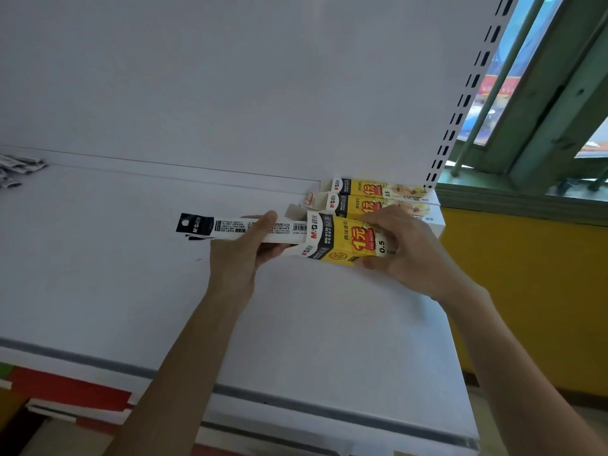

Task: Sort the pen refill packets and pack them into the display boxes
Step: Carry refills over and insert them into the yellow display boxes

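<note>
My left hand (pixel 245 245) grips a bundle of white refill packets (pixel 227 228) with black header ends, lying flat and pointing left. Their right ends sit inside the open left end of a yellow display box (pixel 342 240). My right hand (pixel 404 250) holds that box around its right half, a little above the white shelf (pixel 131 258). Two more yellow display boxes (pixel 365 192) lie side by side just behind it, against the shelf's back panel.
A loose heap of refill packets (pixel 18 169) lies at the shelf's far left edge. A slotted upright (pixel 460 110) and a green window frame (pixel 539 133) stand to the right, with a yellow wall (pixel 526 291) below. Lower shelves show at the bottom left.
</note>
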Demonstrator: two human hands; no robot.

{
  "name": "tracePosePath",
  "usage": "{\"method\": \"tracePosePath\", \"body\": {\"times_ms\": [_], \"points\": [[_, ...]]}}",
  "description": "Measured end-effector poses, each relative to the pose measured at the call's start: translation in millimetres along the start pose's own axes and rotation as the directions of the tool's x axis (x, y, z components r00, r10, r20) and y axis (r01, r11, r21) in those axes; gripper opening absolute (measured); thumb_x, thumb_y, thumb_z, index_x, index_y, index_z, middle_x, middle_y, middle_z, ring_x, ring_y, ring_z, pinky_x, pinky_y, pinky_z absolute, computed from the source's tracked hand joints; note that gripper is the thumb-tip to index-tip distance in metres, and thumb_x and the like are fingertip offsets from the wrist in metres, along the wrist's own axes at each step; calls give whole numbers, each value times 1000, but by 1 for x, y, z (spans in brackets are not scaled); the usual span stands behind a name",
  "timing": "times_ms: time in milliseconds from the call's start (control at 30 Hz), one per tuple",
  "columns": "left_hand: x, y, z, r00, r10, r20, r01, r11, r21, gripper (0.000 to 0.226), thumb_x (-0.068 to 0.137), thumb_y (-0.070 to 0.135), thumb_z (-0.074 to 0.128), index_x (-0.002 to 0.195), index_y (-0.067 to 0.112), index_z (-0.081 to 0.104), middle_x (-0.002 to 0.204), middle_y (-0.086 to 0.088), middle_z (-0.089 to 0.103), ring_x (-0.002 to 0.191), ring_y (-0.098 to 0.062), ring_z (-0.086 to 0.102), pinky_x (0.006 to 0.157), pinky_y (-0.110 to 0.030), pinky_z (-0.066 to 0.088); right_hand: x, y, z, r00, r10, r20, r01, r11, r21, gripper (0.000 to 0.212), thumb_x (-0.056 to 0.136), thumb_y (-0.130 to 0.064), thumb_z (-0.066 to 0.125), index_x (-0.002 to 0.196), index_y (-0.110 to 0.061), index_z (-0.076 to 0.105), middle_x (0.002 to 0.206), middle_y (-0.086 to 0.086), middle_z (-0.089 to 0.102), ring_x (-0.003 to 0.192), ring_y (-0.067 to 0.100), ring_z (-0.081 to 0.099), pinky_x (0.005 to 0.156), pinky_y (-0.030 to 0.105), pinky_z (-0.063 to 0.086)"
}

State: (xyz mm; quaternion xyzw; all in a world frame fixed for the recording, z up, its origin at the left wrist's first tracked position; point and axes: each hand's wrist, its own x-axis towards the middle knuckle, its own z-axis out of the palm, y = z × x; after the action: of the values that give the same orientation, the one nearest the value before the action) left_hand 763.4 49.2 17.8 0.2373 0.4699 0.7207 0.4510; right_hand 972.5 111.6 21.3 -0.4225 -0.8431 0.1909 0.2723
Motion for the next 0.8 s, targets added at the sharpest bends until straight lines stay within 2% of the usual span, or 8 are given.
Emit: {"method": "tracePosePath", "body": {"times_ms": [133,200,300,433,567,633,733,800], "points": [[0,-1,0,997,77,20,-78,994,72,10,80,4,66,87,-3,63,83,-12,72,76,-25,71,48,-20,53,-1,-3,6,999,-17,30,19,997,-79,65,69,-21,79,128,-14,53,119,-1,52,107,11,45,84,11,26],[-1,-2,0,998,56,6,-56,998,33,14,82,4,64,89,-7,62,83,-14,71,68,-22,69,45,-18,51,0,-7,6,999,-30,43,33,996,-82,65,69,-21,79,128,-13,54,119,-1,52,108,11,46,85,8,29],[-5,-3,1,999,25,-43,-28,997,-75,10,83,7,62,88,-2,63,69,-7,68,48,-9,62,38,-14,44,1,-12,7,997,-54,48,55,998,-22,64,67,-21,81,125,-13,56,111,-5,51,102,10,47,82,3,30],[-7,1,4,985,148,-86,-139,985,105,6,82,6,66,77,4,63,62,2,70,56,-12,68,45,-18,50,-2,-15,16,997,-72,9,72,997,-41,66,62,-20,84,122,-9,58,111,4,55,104,18,49,89,25,37],[-12,-4,17,994,97,-58,-84,979,187,13,86,14,62,74,14,60,59,7,68,53,-3,65,45,-13,47,-1,-19,18,996,-93,-13,92,995,-45,65,61,-17,84,120,-5,59,110,7,56,100,18,50,89,29,39],[-13,-7,20,998,58,-25,-48,956,289,16,90,27,57,75,20,58,68,9,67,55,2,63,46,-9,44,0,-19,18,996,-91,-23,90,995,-49,66,60,-16,85,120,-6,59,110,7,57,100,18,50,88,30,40],[-8,-5,13,998,63,0,-56,892,449,23,90,44,49,79,27,60,79,7,67,60,1,64,50,-10,46,2,-19,16,999,-39,5,40,998,-40,68,63,-19,83,124,-12,56,113,0,53,100,8,44,84,17,33],[0,7,0,992,98,-80,-60,920,387,26,91,40,49,75,22,59,73,5,65,51,-1,61,52,-18,46,2,-16,14,1000,-13,12,14,1000,-24,68,64,-19,83,126,-15,55,114,-3,52,101,5,42,81,8,31]]}}
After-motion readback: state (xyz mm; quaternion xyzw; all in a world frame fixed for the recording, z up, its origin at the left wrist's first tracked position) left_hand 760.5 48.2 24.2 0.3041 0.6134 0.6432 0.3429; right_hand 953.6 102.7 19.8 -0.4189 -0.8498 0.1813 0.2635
